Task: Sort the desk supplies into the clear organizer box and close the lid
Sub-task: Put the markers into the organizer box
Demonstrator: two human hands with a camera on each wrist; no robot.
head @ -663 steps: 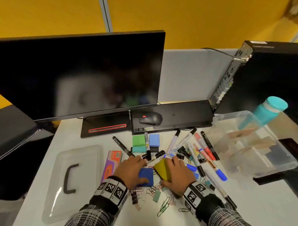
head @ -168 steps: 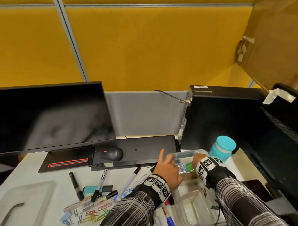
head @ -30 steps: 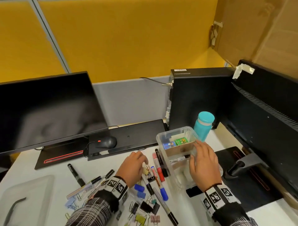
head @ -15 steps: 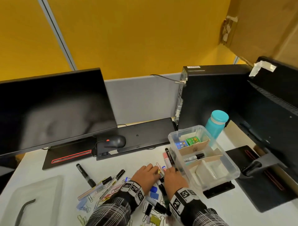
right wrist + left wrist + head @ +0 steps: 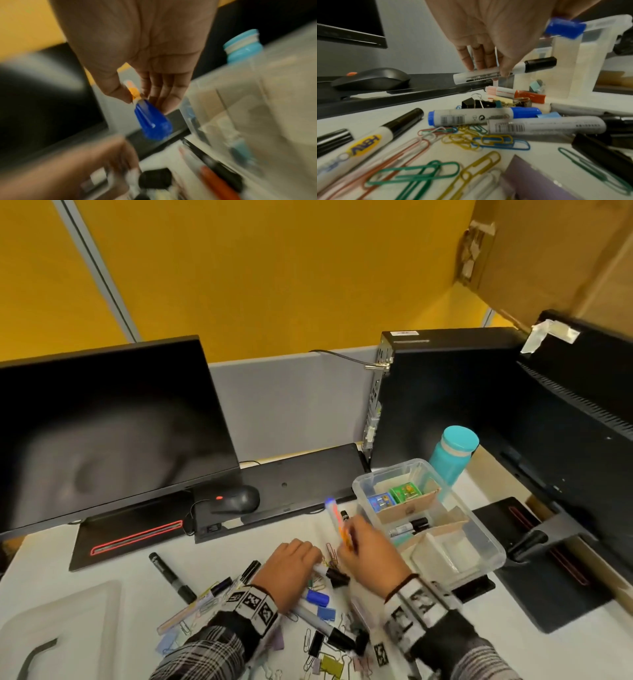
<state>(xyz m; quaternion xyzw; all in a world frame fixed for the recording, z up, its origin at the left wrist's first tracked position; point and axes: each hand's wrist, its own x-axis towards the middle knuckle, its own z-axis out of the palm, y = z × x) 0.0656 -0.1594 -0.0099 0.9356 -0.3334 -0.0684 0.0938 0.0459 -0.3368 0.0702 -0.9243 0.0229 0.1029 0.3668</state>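
Head view: right hand [image 5: 371, 549] grips a blue-capped marker [image 5: 337, 520] raised just left of the clear organizer box [image 5: 493, 553]. Left hand [image 5: 291, 565] rests curled among supplies on the counter [image 5: 113, 573].

Left wrist view: its fingers [image 5: 479, 59] pinch a black-capped marker [image 5: 505, 72] left of the box.

Right wrist view: blurred; thumb and fingers [image 5: 159, 93] clamp the marker's barrel.

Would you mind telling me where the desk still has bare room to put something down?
Bare desk lies between the loose black marker, the monitor base and the lid. It is crowded around the left hand and right hand, beside the organizer box, with markers and clips.
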